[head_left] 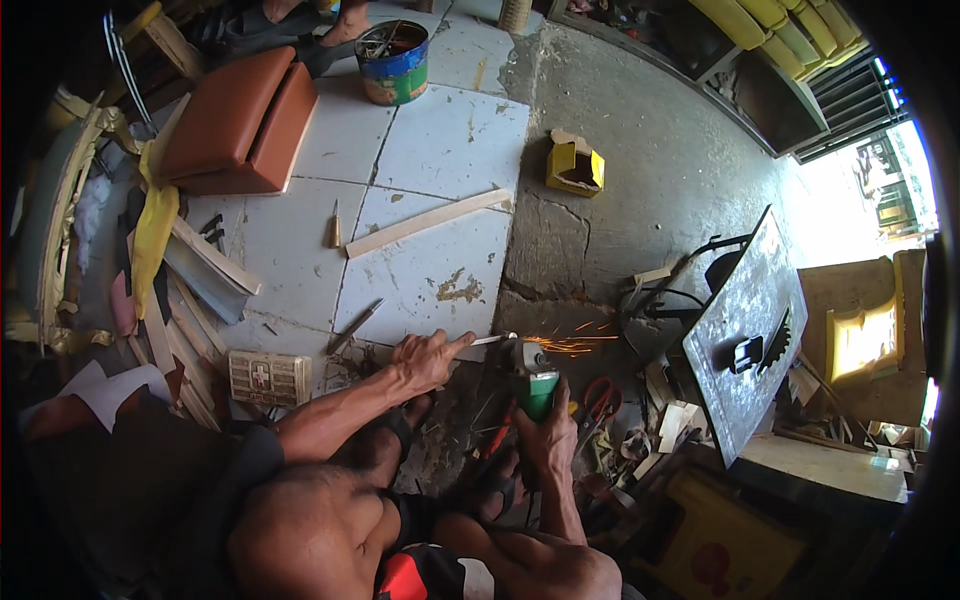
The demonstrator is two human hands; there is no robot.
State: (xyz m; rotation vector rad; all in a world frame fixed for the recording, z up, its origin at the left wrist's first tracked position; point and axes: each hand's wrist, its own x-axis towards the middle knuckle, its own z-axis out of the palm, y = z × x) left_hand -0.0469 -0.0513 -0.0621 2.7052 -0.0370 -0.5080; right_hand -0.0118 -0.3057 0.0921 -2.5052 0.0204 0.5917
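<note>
My left hand (pixel 425 360) grips a thin light metal piece (pixel 485 339) and holds its far end at the wheel of a green angle grinder (pixel 538 395). My right hand (pixel 550 440) is wrapped around the grinder's body. Orange sparks (pixel 560 345) stream rightward from the contact. Left of my hands, a slim metal tool (pixel 355 326) lies on the tiles, with a pointed wooden-handled tool (pixel 335 225) farther forward. Red-handled tools (pixel 600 400) lie just right of the grinder, among scraps.
A wooden strip (pixel 430 220), an open yellow box (pixel 575 170), a paint bucket (pixel 392 70) and a brown padded seat (pixel 230 125) occupy the floor ahead. Wood offcuts (pixel 185 340) lie left; a tilted metal saw table (pixel 725 390) stands right. Another person's foot (pixel 335 35) shows behind the bucket.
</note>
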